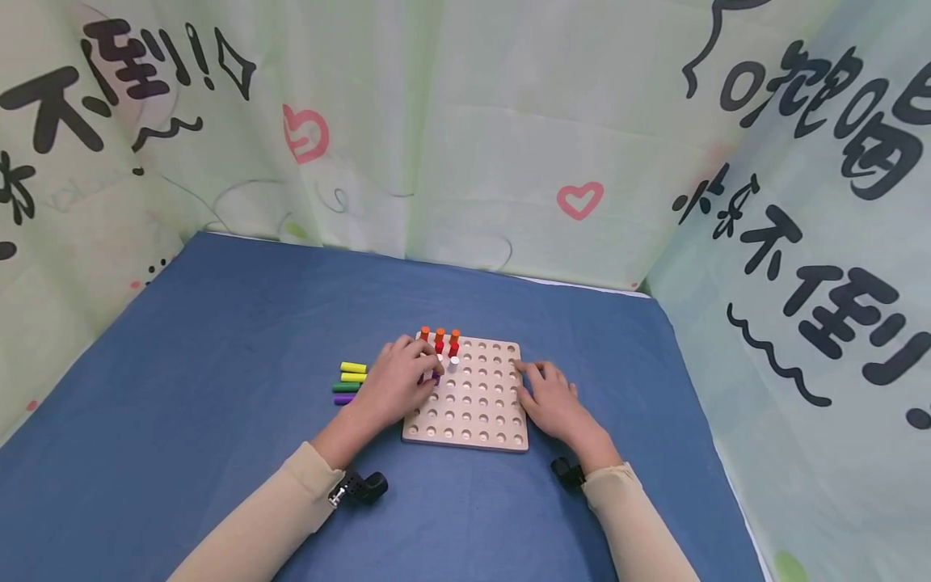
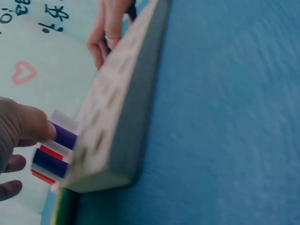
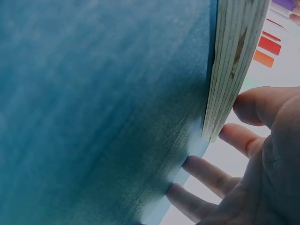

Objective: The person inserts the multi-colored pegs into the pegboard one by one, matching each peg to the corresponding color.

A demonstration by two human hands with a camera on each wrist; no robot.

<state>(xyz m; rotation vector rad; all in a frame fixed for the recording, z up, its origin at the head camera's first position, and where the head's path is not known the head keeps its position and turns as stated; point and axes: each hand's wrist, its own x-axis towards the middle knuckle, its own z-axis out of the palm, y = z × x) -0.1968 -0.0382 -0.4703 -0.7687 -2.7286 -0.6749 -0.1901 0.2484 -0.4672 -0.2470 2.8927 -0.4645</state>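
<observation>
A pale wooden pegboard (image 1: 465,444) with rows of round holes lies on the table. My left hand (image 1: 398,380) reaches over its left side, pinching a purple peg (image 2: 64,136) that stands at the board. Beside it is a second purple peg (image 2: 49,163). Farther back, orange pegs (image 1: 440,333), red pegs (image 1: 454,349) and a white peg (image 1: 454,362) stand in the holes; my left fingers hide part of these rows. My right hand (image 1: 556,400) rests at the board's right edge, its thumb and index finger touching the edge and the other fingers spread on the cloth.
Left of the board lie two yellow pegs (image 1: 353,368), a green peg (image 1: 347,387) and a purple peg (image 1: 343,399), partly behind my left hand. Blue cloth (image 1: 218,364) covers the table. A printed pale curtain (image 1: 451,162) surrounds its back and sides.
</observation>
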